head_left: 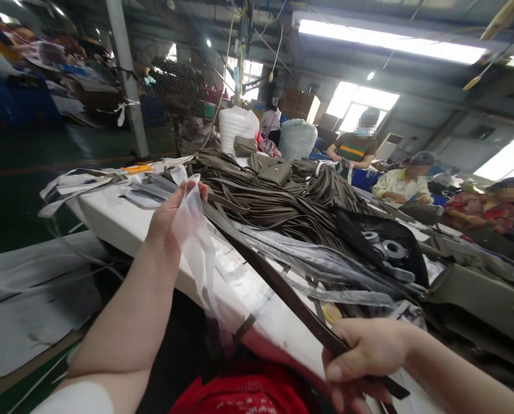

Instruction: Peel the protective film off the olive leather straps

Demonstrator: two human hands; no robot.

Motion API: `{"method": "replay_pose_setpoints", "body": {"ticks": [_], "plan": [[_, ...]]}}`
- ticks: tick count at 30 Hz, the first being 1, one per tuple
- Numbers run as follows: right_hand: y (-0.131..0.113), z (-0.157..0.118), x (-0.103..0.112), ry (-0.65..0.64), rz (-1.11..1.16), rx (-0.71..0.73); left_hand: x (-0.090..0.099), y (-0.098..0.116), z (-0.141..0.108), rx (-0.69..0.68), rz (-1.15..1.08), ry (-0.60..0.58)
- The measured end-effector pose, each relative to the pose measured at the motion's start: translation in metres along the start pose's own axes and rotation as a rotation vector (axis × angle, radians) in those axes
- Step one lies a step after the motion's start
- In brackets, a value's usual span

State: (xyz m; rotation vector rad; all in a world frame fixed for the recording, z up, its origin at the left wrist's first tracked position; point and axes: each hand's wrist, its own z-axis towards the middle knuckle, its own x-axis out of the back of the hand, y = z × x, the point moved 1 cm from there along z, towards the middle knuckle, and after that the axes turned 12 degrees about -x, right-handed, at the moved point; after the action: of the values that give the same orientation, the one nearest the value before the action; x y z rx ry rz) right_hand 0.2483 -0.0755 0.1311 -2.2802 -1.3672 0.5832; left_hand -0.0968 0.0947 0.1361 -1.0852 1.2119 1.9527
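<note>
A long dark brown strap (pixel 269 273) runs slantwise across the table edge between my two hands. Its lower end is gripped by my right hand (pixel 360 356), thumb on top, with a short tip sticking out past the fingers. My left hand (pixel 177 210) is closed at the far end, where a translucent white plastic strip (pixel 194 230) hangs down from the fingers. Strap and plastic meet at that hand; how they lie in the fingers is partly hidden. Just beyond, a large heap of similar straps (pixel 265 207) covers the table.
The white table (pixel 110 218) also carries clear plastic sleeves (pixel 309 259), a black bag with tape rolls (pixel 386 247) and olive handbags (pixel 481 305). Several people sit or stand along the far side. A metal post (pixel 130 80) and a fan (pixel 181 98) stand at the left.
</note>
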Motion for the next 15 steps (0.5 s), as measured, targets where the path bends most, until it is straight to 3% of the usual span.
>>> {"method": "replay_pose_setpoints", "body": {"ticks": [3,5,7,9,11,15], "plan": [[-0.004,0.007,-0.001,0.147,0.039,0.231,0.015,-0.004,-0.004,0.130,0.042,-0.061],[-0.007,-0.001,0.011,0.391,0.234,0.607,0.031,-0.015,-0.016,0.275,0.077,-0.084],[-0.007,-0.017,0.030,0.627,0.493,1.094,0.050,-0.027,-0.033,0.378,0.124,-0.150],[-0.004,-0.028,0.049,0.741,0.715,1.466,0.065,-0.039,-0.056,0.471,0.204,-0.288],[-0.002,-0.023,0.063,0.758,0.855,1.547,0.073,-0.047,-0.082,0.550,0.303,-0.454],[-0.005,0.032,0.064,0.660,0.901,1.325,0.064,-0.052,-0.131,0.556,0.448,-0.781]]}}
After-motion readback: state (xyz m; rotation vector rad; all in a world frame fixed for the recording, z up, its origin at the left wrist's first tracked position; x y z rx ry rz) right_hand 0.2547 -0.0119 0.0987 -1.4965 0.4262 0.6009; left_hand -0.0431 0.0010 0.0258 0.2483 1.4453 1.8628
